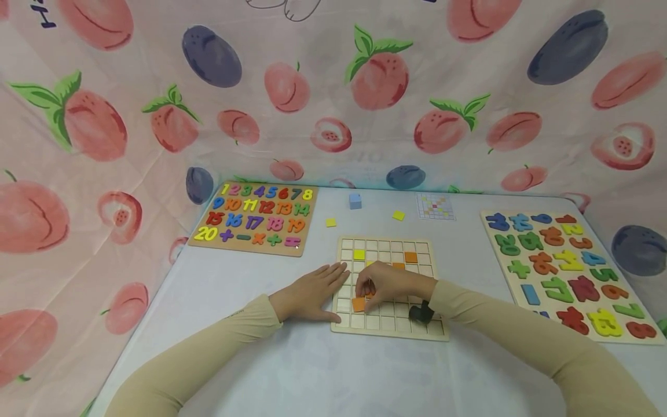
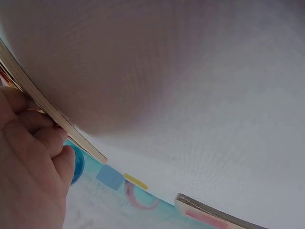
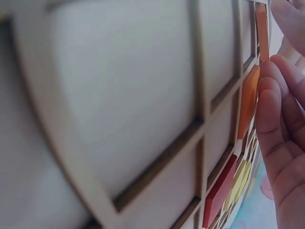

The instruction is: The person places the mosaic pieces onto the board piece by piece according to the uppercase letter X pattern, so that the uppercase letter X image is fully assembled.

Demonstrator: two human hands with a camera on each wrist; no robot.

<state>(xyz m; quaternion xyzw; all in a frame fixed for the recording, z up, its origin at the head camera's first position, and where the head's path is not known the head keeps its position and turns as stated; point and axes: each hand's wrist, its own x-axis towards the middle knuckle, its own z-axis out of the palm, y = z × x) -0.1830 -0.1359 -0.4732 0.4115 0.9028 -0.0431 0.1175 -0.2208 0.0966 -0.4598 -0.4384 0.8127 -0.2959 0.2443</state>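
My left hand (image 1: 312, 292) lies with fingers extended over the left edge of a wooden grid board (image 1: 388, 328). In the left wrist view, its fingers (image 2: 50, 138) rest along the board's side. My right hand (image 1: 388, 284) is over the board, thumb and fingers pinching an orange tile (image 1: 358, 304) at a lower-left cell. Beside its fingertips in the right wrist view sits another orange tile (image 3: 250, 100), then a red tile (image 3: 219, 195) and yellow tiles (image 3: 237, 183). More orange tiles (image 1: 410, 257) and a yellow tile (image 1: 359, 254) sit in the upper cells.
Behind the board are a blue block (image 1: 355, 201), two loose yellow tiles (image 1: 330, 222) and a printed pattern card (image 1: 436, 207). Number puzzle boards stand left (image 1: 250, 223) and right (image 1: 568, 272). A fruit-print cloth (image 1: 333, 87) hangs behind the table.
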